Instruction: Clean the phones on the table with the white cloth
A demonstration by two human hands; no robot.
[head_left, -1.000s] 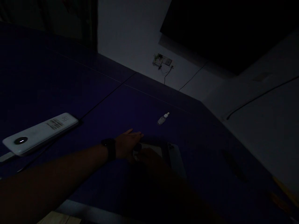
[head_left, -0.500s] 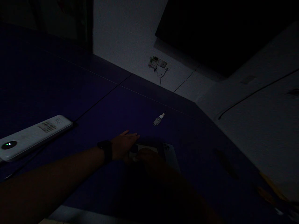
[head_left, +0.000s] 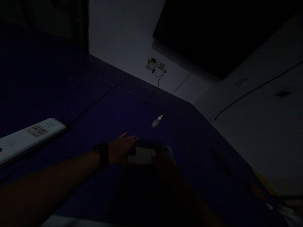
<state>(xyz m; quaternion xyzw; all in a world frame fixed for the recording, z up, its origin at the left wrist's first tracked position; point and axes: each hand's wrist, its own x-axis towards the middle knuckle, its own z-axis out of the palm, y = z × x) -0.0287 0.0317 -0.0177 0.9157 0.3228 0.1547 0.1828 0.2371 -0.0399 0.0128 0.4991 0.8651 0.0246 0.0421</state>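
A light-backed phone (head_left: 143, 155) with a dark camera block lies back up on the dark blue surface. My left hand (head_left: 121, 148), with a dark watch on its wrist, rests against the phone's left end. Its fingers stretch past the upper edge, and the thumb seems to lie by the lower edge. My right hand (head_left: 164, 165) is over the phone's right end, fingers closed in a pinch; a small pale bit shows at the fingertips, too dark to name. Partly behind that hand lies a second, bluish phone (head_left: 169, 152).
Beyond the hands lies a small dropper bottle (head_left: 156, 122) with a white top. A long white device (head_left: 35, 135) is at the left. Sockets with cables (head_left: 156, 64) and a large dark screen (head_left: 196, 34) are on the wall. Blurred items lie at the lower right.
My right hand has slid right along the phone, uncovering its camera block and middle. My left hand keeps its place at the phone's end. The whole view has shifted slightly.
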